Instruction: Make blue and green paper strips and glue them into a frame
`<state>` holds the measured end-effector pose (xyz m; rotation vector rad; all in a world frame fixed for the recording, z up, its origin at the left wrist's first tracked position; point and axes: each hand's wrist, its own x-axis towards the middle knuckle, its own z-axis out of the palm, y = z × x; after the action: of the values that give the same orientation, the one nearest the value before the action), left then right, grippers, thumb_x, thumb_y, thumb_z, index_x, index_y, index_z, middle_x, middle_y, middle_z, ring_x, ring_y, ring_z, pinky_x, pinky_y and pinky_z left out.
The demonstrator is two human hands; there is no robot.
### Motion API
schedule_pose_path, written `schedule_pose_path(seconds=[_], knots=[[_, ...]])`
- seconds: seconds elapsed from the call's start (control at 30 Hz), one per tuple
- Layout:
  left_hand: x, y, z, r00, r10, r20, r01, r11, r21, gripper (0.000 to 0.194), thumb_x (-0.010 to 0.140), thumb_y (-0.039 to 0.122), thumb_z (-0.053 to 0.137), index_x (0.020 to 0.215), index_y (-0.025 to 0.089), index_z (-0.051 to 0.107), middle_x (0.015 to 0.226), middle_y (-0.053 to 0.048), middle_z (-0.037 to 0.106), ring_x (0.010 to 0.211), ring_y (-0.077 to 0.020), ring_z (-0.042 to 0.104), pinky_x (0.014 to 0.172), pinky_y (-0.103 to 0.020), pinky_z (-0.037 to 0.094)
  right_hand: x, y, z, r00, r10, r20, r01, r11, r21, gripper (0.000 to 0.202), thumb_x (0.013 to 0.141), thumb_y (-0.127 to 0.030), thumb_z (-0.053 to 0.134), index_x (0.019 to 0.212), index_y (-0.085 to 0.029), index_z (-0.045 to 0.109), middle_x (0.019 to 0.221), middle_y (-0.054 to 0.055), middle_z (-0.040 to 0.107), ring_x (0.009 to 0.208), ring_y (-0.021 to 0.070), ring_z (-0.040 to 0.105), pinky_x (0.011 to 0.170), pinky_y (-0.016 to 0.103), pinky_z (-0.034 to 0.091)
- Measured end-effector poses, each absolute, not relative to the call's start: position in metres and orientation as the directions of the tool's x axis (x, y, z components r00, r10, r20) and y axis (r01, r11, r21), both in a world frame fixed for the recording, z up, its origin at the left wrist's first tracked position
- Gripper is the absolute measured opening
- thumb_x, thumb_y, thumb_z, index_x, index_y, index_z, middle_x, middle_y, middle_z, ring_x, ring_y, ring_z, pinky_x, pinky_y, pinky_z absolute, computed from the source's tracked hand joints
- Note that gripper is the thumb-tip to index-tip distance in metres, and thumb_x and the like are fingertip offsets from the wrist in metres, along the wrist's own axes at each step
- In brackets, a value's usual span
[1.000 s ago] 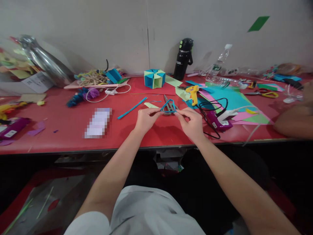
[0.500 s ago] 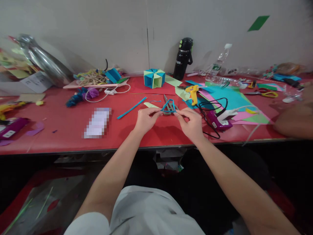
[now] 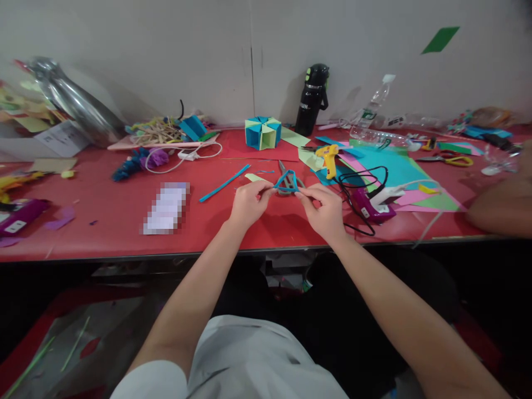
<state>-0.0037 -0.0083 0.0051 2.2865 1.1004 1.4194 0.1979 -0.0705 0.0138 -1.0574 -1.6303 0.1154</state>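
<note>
Between my two hands is a narrow blue paper strip [image 3: 286, 189] bent into a triangle-like loop. My left hand [image 3: 248, 204] pinches its left corner, and my right hand [image 3: 323, 208] pinches the right one. Scissors [image 3: 284, 169] lie on the red table just behind the loop, partly covered by it. Another blue paper strip [image 3: 224, 183] rests to the left of my left hand, close to a pale green scrap [image 3: 254, 178]. Farther back stands a blue and light green folded paper piece [image 3: 262, 134].
A yellow hot glue gun [image 3: 328, 158] with a black cord lies right of my hands, beside a purple power strip [image 3: 369, 208] and coloured paper sheets [image 3: 394, 166]. A blurred-out phone-like rectangle [image 3: 166, 208] is at left. A black bottle [image 3: 311, 102] stands behind. Another person's arm [image 3: 501, 205] rests at right.
</note>
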Motion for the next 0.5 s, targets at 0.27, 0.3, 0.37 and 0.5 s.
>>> schedule_pose_path(seconds=[0.27, 0.3, 0.37, 0.5], knots=[[-0.0034, -0.0048, 0.0028, 0.258, 0.722, 0.642, 0.493, -0.670, 0.555, 0.014, 0.092, 0.031, 0.066, 0.086, 0.020, 0.072, 0.080, -0.003, 0.075, 0.069, -0.0153, 0.066, 0.068, -0.026, 0.051, 0.1982, -0.0695, 0.0120, 0.022, 0.681, 0.732, 0.580, 0.587, -0.564, 0.017, 0.098, -0.027, 0.062, 0.095, -0.020, 0.078, 0.085, 0.007, 0.072, 0.076, 0.0194, 0.067, 0.073, 0.036, 0.057], [-0.0035, -0.0051, 0.0032, 0.260, 0.722, 0.642, 0.493, -0.671, 0.554, 0.013, 0.092, 0.030, 0.066, 0.085, 0.020, 0.072, 0.079, -0.003, 0.075, 0.068, -0.0151, 0.066, 0.067, -0.026, 0.051, 0.1981, -0.0696, 0.0122, 0.021, 0.679, 0.734, 0.579, 0.590, -0.563, 0.017, 0.097, -0.027, 0.062, 0.095, -0.019, 0.078, 0.085, 0.007, 0.072, 0.075, 0.0192, 0.067, 0.072, 0.036, 0.056], [-0.0039, -0.0063, 0.0040, 0.265, 0.711, 0.651, 0.494, -0.680, 0.542, 0.011, 0.092, 0.027, 0.065, 0.085, 0.021, 0.071, 0.078, -0.003, 0.075, 0.069, -0.0155, 0.066, 0.067, -0.026, 0.050, 0.1979, -0.0698, 0.0130, 0.020, 0.675, 0.737, 0.580, 0.593, -0.559, 0.017, 0.097, -0.026, 0.062, 0.095, -0.018, 0.078, 0.084, 0.008, 0.072, 0.075, 0.0191, 0.067, 0.072, 0.036, 0.056], [-0.0052, -0.0101, 0.0054, 0.280, 0.699, 0.658, 0.517, -0.687, 0.511, 0.010, 0.089, 0.022, 0.063, 0.081, 0.021, 0.068, 0.076, -0.003, 0.073, 0.071, -0.0173, 0.067, 0.067, -0.028, 0.050, 0.1975, -0.0703, 0.0141, 0.020, 0.678, 0.735, 0.589, 0.586, -0.557, 0.017, 0.097, -0.027, 0.063, 0.095, -0.019, 0.078, 0.084, 0.007, 0.072, 0.074, 0.0193, 0.067, 0.072, 0.036, 0.057]])
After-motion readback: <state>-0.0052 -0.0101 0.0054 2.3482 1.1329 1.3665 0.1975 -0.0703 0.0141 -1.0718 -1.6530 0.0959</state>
